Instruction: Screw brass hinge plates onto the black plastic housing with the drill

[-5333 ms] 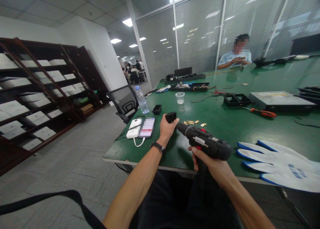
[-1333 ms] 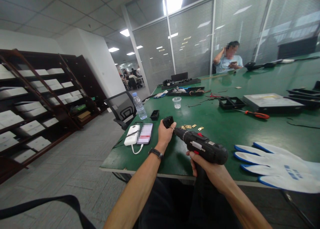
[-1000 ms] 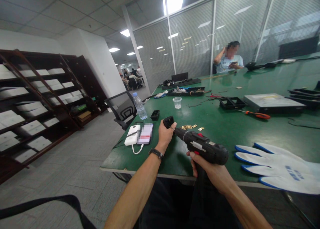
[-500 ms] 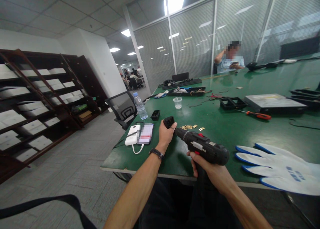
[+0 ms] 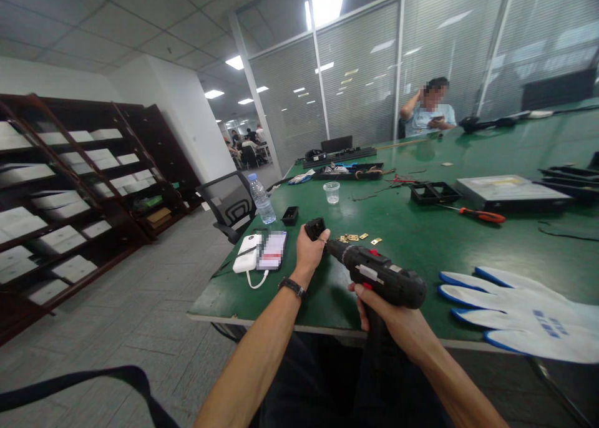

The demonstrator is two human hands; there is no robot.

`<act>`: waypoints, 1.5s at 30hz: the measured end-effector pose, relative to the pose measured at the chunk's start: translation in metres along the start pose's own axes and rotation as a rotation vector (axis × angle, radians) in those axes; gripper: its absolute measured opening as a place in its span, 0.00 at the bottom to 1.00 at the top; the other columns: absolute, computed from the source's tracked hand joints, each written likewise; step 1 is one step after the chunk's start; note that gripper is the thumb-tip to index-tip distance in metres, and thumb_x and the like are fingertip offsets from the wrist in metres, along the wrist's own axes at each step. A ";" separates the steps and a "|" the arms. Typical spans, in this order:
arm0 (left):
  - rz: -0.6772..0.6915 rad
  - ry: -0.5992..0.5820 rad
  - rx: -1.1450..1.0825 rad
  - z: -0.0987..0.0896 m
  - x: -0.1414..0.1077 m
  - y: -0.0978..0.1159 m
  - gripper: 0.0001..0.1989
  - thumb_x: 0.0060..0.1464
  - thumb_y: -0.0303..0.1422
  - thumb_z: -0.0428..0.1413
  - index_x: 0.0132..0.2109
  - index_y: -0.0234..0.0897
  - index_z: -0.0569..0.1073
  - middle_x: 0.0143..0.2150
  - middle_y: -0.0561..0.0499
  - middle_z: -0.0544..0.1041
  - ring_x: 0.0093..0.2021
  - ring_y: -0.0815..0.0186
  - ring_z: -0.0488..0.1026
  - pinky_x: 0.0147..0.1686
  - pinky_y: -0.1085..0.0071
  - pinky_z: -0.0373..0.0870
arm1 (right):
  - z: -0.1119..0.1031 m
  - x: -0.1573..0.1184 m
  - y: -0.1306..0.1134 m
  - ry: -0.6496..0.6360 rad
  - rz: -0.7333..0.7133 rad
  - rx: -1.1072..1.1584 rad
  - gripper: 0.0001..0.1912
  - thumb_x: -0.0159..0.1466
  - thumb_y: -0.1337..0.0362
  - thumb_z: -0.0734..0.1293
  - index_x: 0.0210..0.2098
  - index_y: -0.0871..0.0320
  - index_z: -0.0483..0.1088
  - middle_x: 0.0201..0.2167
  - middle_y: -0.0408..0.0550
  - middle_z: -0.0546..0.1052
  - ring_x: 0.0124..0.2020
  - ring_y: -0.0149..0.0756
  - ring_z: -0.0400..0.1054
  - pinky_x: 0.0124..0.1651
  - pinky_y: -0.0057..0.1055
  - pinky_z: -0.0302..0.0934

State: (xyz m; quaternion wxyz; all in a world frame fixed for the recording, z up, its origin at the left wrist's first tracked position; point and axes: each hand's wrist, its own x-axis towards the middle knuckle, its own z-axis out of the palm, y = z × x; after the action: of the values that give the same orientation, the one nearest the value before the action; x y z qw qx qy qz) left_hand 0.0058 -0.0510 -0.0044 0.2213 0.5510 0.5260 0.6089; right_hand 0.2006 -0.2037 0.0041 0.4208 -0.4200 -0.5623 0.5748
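Note:
My left hand (image 5: 307, 251) grips a small black plastic part (image 5: 314, 227) and holds it just above the green table (image 5: 421, 241). My right hand (image 5: 397, 322) is wrapped around the handle of a black cordless drill (image 5: 381, 275). The drill's tip points left and meets the black part at my left fingers. A few small brass pieces (image 5: 355, 237) lie on the table just behind the drill's nose.
White-and-blue work gloves (image 5: 519, 312) lie right of the drill. A phone and white power bank (image 5: 262, 252), water bottle (image 5: 261, 198), plastic cup (image 5: 331, 191), orange-handled screwdriver (image 5: 480, 214) and black trays (image 5: 433, 192) sit further back. A person sits at the far end. Shelving stands at left.
Over the last second nothing has visibly changed. Since five seconds ago the seated person at the far end has raised a hand to the head.

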 end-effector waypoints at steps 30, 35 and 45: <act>-0.026 0.015 -0.008 -0.001 -0.001 0.005 0.17 0.50 0.36 0.67 0.44 0.36 0.74 0.42 0.47 0.79 0.42 0.63 0.74 0.47 0.66 0.70 | 0.002 -0.001 -0.002 0.005 0.002 0.066 0.28 0.62 0.37 0.68 0.28 0.59 0.74 0.23 0.48 0.74 0.25 0.35 0.67 0.30 0.32 0.61; -0.016 0.008 -0.006 -0.001 -0.001 0.005 0.17 0.50 0.37 0.66 0.44 0.36 0.74 0.42 0.47 0.78 0.42 0.63 0.74 0.47 0.66 0.69 | 0.003 -0.003 -0.005 0.018 0.007 0.064 0.28 0.63 0.38 0.68 0.26 0.58 0.72 0.23 0.48 0.74 0.25 0.35 0.67 0.30 0.32 0.62; -0.015 0.014 -0.023 -0.002 -0.002 0.008 0.16 0.50 0.37 0.67 0.43 0.37 0.74 0.41 0.48 0.78 0.42 0.63 0.74 0.47 0.67 0.69 | 0.002 0.001 -0.001 0.003 -0.002 0.064 0.29 0.62 0.38 0.68 0.24 0.58 0.71 0.23 0.48 0.74 0.25 0.35 0.68 0.32 0.32 0.63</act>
State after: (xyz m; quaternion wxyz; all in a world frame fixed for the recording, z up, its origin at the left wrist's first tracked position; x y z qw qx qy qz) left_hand 0.0074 -0.0564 0.0021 0.2288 0.5401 0.5247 0.6170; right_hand 0.1986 -0.2035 0.0047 0.4355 -0.4065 -0.5435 0.5914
